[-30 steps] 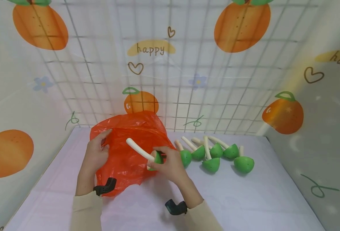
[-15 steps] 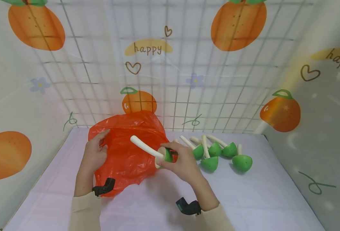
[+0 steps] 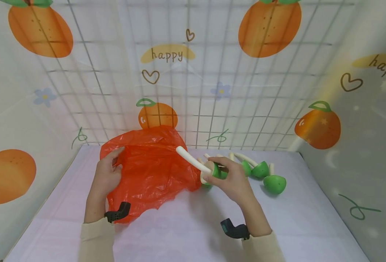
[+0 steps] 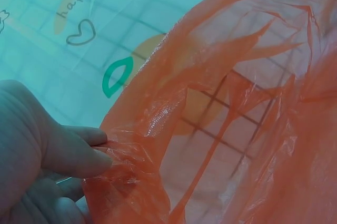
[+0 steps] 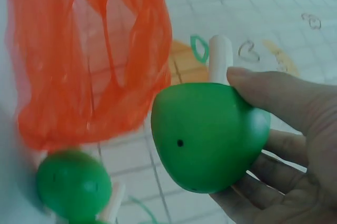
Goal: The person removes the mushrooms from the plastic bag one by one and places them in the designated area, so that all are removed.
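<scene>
In the head view my left hand [image 3: 107, 174] is at the left side of a red plastic bag [image 3: 147, 171]. The left wrist view shows its thumb and finger pinching the bag's edge [image 4: 126, 171]. My right hand [image 3: 233, 182] grips a toy mushroom [image 3: 193, 161] by its green cap, the white stem slanting up to the left. The cap [image 5: 205, 134] fills the middle of the right wrist view, thumb on one side and fingers underneath. This mushroom is just right of the bag, above others on the table.
More toy mushrooms with green caps lie on the table to the right, one green mushroom [image 3: 275, 184] farthest right. Some are partly hidden behind my right hand. A white printed curtain over a wire grid [image 3: 209, 120] stands behind the pale table [image 3: 173, 236].
My right hand has carried the toy mushroom to the right, from over the bag to beside it, above the other mushrooms. The left hand keeps its place on the bag.
</scene>
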A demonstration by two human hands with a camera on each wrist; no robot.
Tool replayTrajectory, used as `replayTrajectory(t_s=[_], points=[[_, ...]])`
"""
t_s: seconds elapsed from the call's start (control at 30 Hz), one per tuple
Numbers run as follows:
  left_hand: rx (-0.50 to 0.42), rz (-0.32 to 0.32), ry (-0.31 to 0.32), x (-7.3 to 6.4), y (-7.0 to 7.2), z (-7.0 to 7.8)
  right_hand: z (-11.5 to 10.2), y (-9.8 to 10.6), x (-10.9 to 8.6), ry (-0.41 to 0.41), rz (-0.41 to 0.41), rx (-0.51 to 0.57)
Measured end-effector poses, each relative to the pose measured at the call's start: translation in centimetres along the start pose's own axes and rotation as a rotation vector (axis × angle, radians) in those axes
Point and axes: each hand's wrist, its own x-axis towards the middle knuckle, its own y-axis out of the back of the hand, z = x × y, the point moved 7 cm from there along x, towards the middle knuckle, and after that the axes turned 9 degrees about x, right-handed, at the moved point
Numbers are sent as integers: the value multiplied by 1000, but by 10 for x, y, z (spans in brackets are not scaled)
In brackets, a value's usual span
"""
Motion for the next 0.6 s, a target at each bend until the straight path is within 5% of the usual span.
replayTrajectory(t_s=[0.37,0.6], points=[[-12,-1,-3,0,-1,0,36,45,-7,-73,60,-93],[-4,-4,-3,1,-1,0,46,73,-9,-47,112,-189]])
